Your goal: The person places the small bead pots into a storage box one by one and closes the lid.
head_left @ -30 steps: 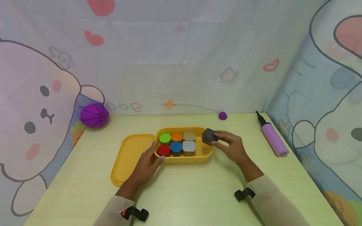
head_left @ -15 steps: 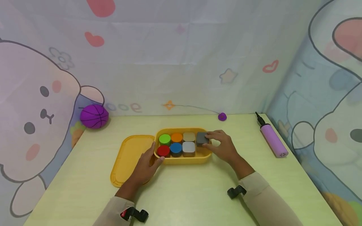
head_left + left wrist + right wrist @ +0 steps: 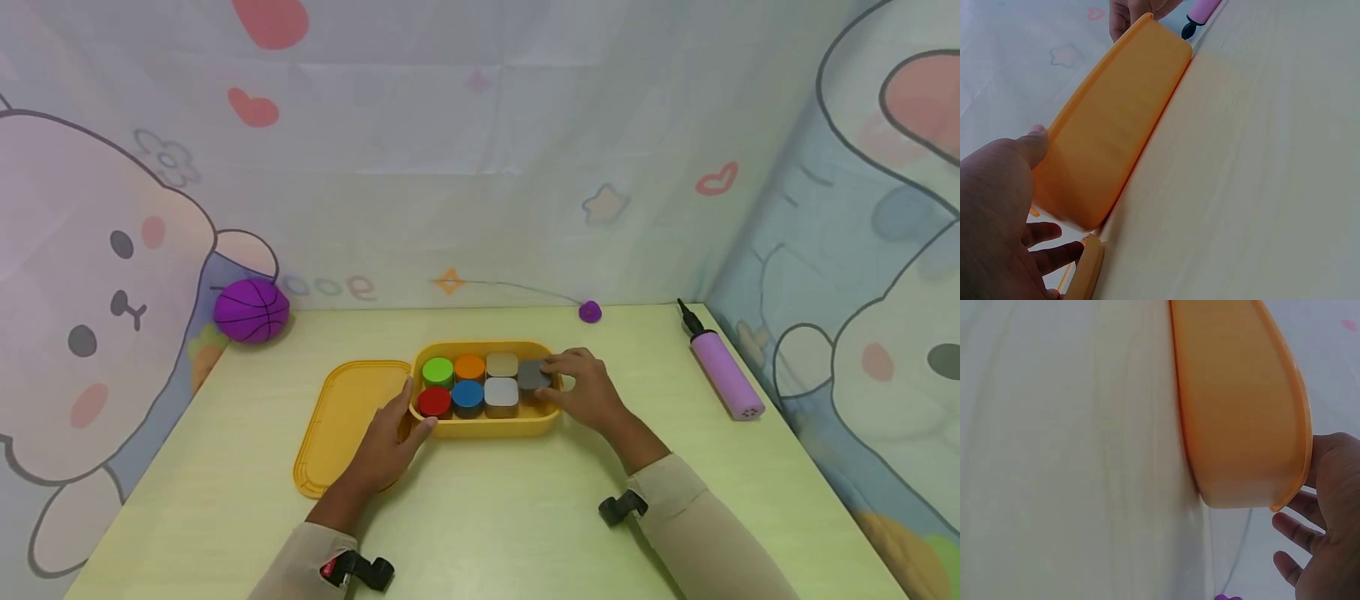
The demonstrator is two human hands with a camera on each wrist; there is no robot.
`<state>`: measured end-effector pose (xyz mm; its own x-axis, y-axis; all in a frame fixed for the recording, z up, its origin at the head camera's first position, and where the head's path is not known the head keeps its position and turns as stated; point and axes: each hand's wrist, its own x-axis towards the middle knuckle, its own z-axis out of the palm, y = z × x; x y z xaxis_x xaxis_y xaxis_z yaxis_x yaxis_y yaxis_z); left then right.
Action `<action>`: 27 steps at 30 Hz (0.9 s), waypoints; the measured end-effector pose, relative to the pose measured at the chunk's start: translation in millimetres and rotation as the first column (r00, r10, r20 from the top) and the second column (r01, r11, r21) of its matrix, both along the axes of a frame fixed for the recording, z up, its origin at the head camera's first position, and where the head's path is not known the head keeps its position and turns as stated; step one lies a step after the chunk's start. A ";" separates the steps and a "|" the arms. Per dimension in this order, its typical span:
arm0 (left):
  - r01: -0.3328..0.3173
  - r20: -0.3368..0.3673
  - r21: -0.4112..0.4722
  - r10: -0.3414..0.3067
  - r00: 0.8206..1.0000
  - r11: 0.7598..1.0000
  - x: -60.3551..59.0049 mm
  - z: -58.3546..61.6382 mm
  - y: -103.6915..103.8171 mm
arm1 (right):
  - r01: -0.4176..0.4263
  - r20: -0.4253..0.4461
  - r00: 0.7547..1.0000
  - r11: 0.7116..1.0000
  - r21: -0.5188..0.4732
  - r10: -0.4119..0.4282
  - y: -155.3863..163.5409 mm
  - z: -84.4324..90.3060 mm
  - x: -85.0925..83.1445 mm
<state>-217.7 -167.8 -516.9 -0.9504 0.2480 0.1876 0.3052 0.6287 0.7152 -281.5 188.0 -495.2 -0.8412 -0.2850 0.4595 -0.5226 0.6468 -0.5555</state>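
A yellow plastic box (image 3: 487, 428) holds several blocks in two rows. Round tops are green (image 3: 438, 372), orange (image 3: 470, 367), red (image 3: 434, 402) and blue (image 3: 468, 398); squarish ones are beige (image 3: 502, 365) and light grey (image 3: 501, 392). At the box's right end my right hand (image 3: 588, 393) pinches a dark grey block (image 3: 533, 377), low inside. My left hand (image 3: 386, 442) rests against the box's left end with fingers extended. The left wrist view shows its thumb (image 3: 1036, 140) on the rim. In the right wrist view, the box wall (image 3: 1241, 412) hides the block.
The box's yellow lid (image 3: 341, 425) lies flat to its left, partly under my left hand. A purple ball (image 3: 252, 311) stands at the back left. Behind the box is a small purple piece (image 3: 590, 312); a lilac hand pump (image 3: 726, 373) lies at the right.
My right hand has moved left and down with the dark grey block, which went from tilted over the box's right end to flat inside. My left hand has stayed in place.
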 end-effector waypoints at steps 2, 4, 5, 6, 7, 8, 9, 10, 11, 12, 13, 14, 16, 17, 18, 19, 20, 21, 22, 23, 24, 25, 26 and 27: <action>0.001 0.000 -0.004 -0.001 1.000 1.000 -0.3 -0.2 0.0 | 0.012 0.005 1.000 1.000 0.019 -0.012 -1.3 1.2 1.0; 0.000 0.004 -0.004 0.000 1.000 1.000 -0.4 -0.3 0.1 | 0.026 0.008 1.000 0.999 0.041 -0.027 -2.4 3.1 2.2; -0.001 0.007 -0.004 0.001 1.000 1.000 -0.5 -0.3 0.1 | 0.034 0.011 0.999 0.998 0.055 -0.035 -3.1 4.2 3.2; -0.002 0.010 -0.005 0.002 1.000 1.000 -0.5 -0.2 0.1 | 0.047 0.017 0.999 0.996 0.072 -0.048 -3.8 5.0 3.8; -0.004 0.014 -0.008 0.004 1.000 1.000 -0.5 -0.3 0.0 | 0.058 0.024 0.998 0.994 0.089 -0.061 -4.7 6.1 4.8; -0.005 0.020 -0.005 0.005 1.000 1.000 -0.1 0.2 0.1 | 0.073 0.032 0.997 0.991 0.114 -0.077 -5.6 7.4 5.8; -0.007 0.023 -0.007 0.007 1.000 1.000 0.2 0.6 0.1 | 0.085 0.042 0.995 0.987 0.136 -0.091 -6.7 9.2 6.9; -0.008 0.026 -0.009 0.009 1.000 1.000 0.4 0.9 0.1 | 0.097 0.052 0.993 0.982 0.164 -0.107 -7.7 10.4 7.5; -0.009 0.028 -0.009 0.009 1.000 1.000 0.7 1.2 0.2 | 0.107 0.061 0.991 0.976 0.188 -0.121 -8.7 11.9 7.9; -0.011 0.030 -0.009 0.011 0.999 1.000 1.1 1.5 0.4 | 0.116 0.072 0.988 0.971 0.210 -0.134 -9.8 13.3 8.0; -0.012 0.030 -0.007 0.012 0.999 1.000 1.1 1.6 0.4 | 0.122 0.081 0.986 0.965 0.231 -0.144 -10.9 14.7 7.9; -0.012 0.030 -0.006 0.012 0.999 1.000 1.2 1.8 0.5 | 0.128 0.091 0.984 0.960 0.249 -0.154 -11.7 15.6 7.5; -0.011 0.026 -0.006 0.011 1.000 1.000 1.0 1.1 0.4 | 0.132 0.113 0.979 0.953 0.271 -0.168 -13.2 16.0 6.4; -0.010 0.024 -0.004 0.010 1.000 1.000 0.9 0.7 0.4 | 0.135 0.122 0.977 0.952 0.275 -0.174 -13.8 16.2 6.1; -0.009 0.024 -0.004 0.009 1.000 1.000 0.7 0.3 0.4 | 0.138 0.130 0.975 0.950 0.280 -0.179 -14.6 16.6 6.1; -0.008 0.022 -0.003 0.008 1.000 1.000 0.4 -0.2 0.4 | 0.140 0.136 0.974 0.949 0.283 -0.184 -15.2 16.9 6.2; -0.007 0.023 -0.005 0.007 1.000 1.000 0.1 -0.5 0.4 | 0.141 0.142 0.972 0.948 0.284 -0.187 -15.8 17.2 6.0; -0.007 0.022 -0.006 0.007 1.000 1.000 -0.3 -0.6 0.4 | 0.142 0.147 0.971 0.948 0.286 -0.189 -16.4 17.7 5.9; -0.008 0.021 -0.007 0.008 1.000 1.000 -0.6 -0.8 0.3 | 0.143 0.152 0.969 0.947 0.287 -0.193 -17.0 18.3 5.9; -0.009 0.023 -0.008 0.009 1.000 1.000 -0.8 -0.8 0.2 | 0.144 0.157 0.968 0.946 0.290 -0.195 -17.5 18.9 6.0; -0.010 0.024 -0.012 0.011 1.000 1.000 -1.0 -0.7 0.2 | 0.145 0.163 0.967 0.945 0.292 -0.198 -18.0 19.5 6.1; -0.012 0.026 -0.015 0.013 1.000 1.000 -1.0 -0.6 0.2 | 0.144 0.171 0.965 0.945 0.295 -0.200 -18.3 19.7 5.9; -0.013 0.027 -0.016 0.014 1.000 1.000 -0.9 -0.4 0.2 | 0.144 0.178 0.963 0.944 0.296 -0.203 -18.5 19.7 5.5; -0.015 0.026 -0.018 0.015 1.000 1.000 -1.1 -0.5 0.2 | 0.144 0.185 0.961 0.945 0.294 -0.204 -18.5 19.9 5.5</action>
